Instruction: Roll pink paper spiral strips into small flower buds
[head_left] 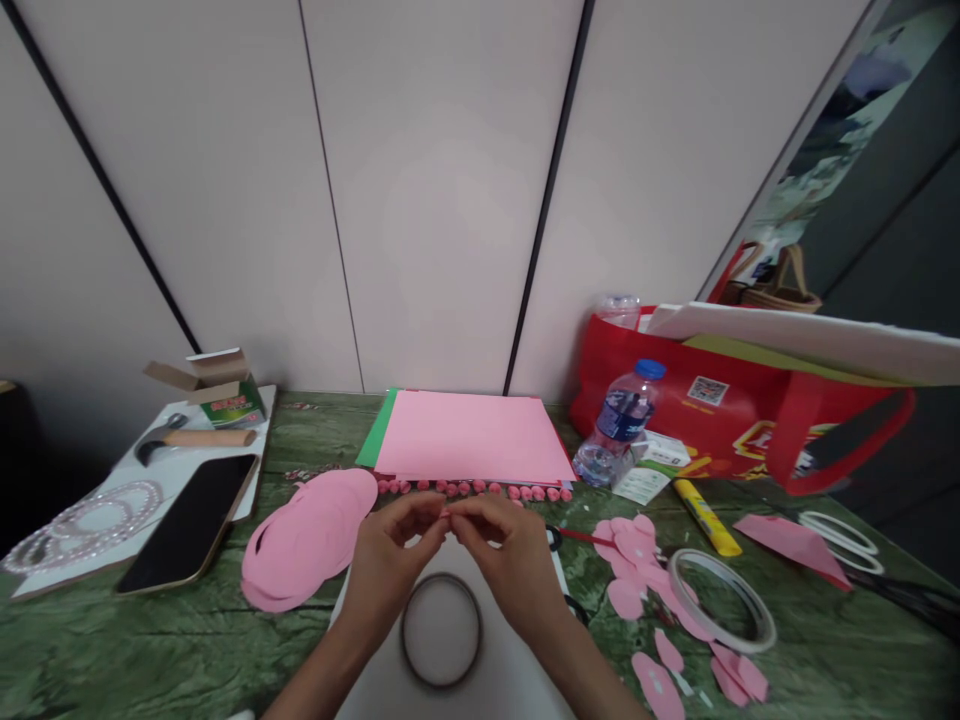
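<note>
My left hand (394, 555) and my right hand (514, 560) meet above a white sheet (506, 690). Fingertips of both are pinched on a small pink paper piece (448, 513), mostly covered by the fingers. Below them, a thin dark ring (406, 635) lies flat on the sheet. Just beyond the hands runs a row of small pink rolled paper flowers (527, 493), along the near edge of a stack of pink paper (472, 435). Large pink paper rounds (300, 550) overlap to the left; small pink cut pieces (630, 545) are scattered on the right.
On the right are a roll of white tape (763, 635), a yellow glue stick (707, 517), white-handled scissors (840, 540), a water bottle (615, 425) and a red bag (675, 385). At left lie a phone (191, 520), a hammer-like tool (202, 437), an opened box (232, 400) and beads (82, 525).
</note>
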